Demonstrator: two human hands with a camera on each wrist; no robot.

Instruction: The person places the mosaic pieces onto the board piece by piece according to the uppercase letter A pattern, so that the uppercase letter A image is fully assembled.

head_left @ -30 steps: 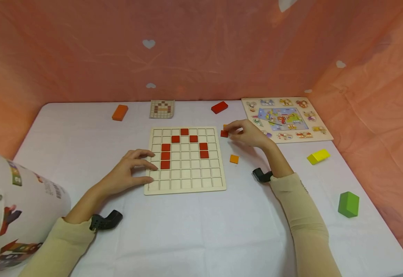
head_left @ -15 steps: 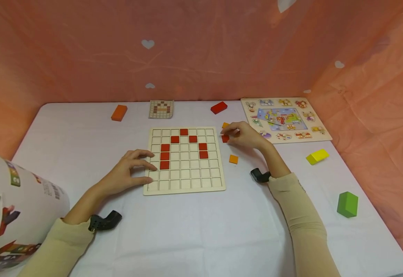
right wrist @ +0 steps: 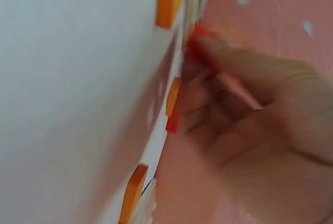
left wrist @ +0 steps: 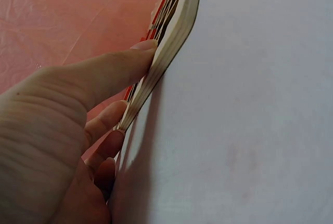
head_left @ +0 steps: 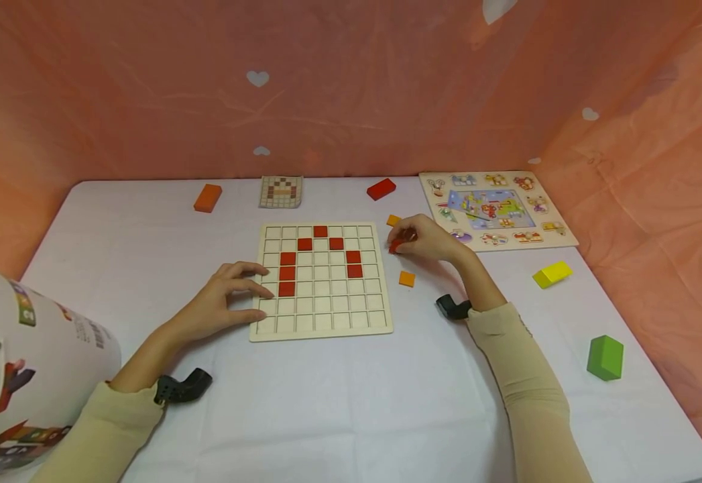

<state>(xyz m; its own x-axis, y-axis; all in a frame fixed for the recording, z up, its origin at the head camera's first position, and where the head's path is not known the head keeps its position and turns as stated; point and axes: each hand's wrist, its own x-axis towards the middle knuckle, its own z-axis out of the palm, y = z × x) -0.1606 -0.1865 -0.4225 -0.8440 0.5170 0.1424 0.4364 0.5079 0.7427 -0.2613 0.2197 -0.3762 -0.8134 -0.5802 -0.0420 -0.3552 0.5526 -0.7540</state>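
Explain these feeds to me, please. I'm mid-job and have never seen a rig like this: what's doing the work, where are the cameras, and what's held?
There is no robot here, just a person's two bare hands. The widest picture comes from a camera on the head, looking forward and down. The two close-ups come from cameras worn on each wrist, so they look tilted.

The left hand rests at the left edge of a gridded board. The fingers of the right hand pinch at least one red tile; motion blurs that close-up.

Eight red squares sit on the board. Around it are a pattern card, orange tiles, a picture puzzle and four larger blocks, one being green. A white bucket stands at the left.
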